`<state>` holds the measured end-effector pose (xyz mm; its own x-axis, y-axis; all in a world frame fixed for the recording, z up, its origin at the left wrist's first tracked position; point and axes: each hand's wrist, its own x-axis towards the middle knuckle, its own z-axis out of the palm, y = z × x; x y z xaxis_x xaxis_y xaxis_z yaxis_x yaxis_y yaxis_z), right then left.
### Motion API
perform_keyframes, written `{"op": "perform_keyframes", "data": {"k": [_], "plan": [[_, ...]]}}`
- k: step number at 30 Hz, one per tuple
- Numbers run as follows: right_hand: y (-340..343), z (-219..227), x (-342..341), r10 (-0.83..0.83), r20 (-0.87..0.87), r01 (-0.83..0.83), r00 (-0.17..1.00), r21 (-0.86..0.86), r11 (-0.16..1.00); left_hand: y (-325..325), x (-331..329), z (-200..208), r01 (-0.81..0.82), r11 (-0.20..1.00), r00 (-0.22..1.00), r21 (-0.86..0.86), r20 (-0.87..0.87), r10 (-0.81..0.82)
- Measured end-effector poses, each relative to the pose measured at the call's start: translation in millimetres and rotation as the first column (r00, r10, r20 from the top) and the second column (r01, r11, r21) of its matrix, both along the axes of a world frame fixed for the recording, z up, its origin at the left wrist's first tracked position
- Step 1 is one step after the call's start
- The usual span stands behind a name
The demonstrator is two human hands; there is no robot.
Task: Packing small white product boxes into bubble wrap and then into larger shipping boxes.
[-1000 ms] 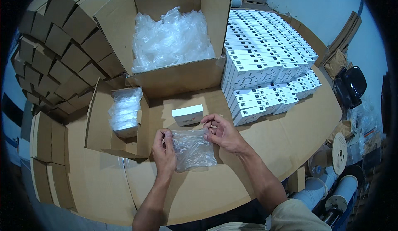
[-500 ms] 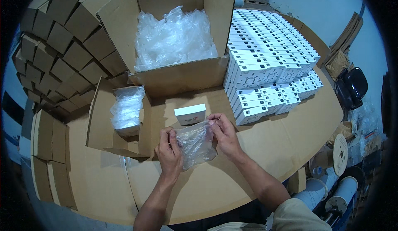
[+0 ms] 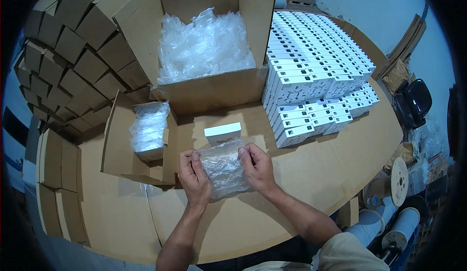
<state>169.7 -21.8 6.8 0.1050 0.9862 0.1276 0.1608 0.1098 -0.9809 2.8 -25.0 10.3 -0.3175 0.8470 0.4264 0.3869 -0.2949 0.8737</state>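
Between my two hands a clear plastic bag (image 3: 223, 169) is stretched above the cardboard-covered table. My left hand (image 3: 194, 177) pinches its left edge between thumb and fingers. The upper right edge is gripped by my right hand (image 3: 258, 168), thumb on top. The bag looks crinkled and flat. Just beyond it, a small white box (image 3: 223, 132) stands on the table, its lower part hidden behind the bag. Left of my left hand sits an open small carton (image 3: 168, 163) holding several plastic-wrapped packs (image 3: 150, 125) in a row.
A large open carton (image 3: 209, 92) full of loose clear bags (image 3: 204, 44) stands at the back. Many white boxes (image 3: 301, 88) are stacked at the right. Brown cartons (image 3: 82, 71) pile up on the left. Wire spools (image 3: 399, 181) lie beyond the table's right edge.
My right hand has moved slightly down and left, from the bag's upper corner to its side. The bag is now spread flatter, and my left hand has shifted slightly left.
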Motion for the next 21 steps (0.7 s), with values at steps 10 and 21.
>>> {"op": "perform_keyframes", "data": {"k": [10,21], "plan": [[12.1,-7.2,19.7,0.135,-0.692,-0.249,0.709,-0.067,0.966,-4.4,4.4,-3.1,0.212,0.977,0.951,-0.010,0.234,-0.203],[7.9,29.8,27.9,0.035,0.323,-0.221,0.946,0.562,0.797,-1.1,-15.8,4.2,0.430,0.873,0.660,-0.229,0.739,-0.131]]}}
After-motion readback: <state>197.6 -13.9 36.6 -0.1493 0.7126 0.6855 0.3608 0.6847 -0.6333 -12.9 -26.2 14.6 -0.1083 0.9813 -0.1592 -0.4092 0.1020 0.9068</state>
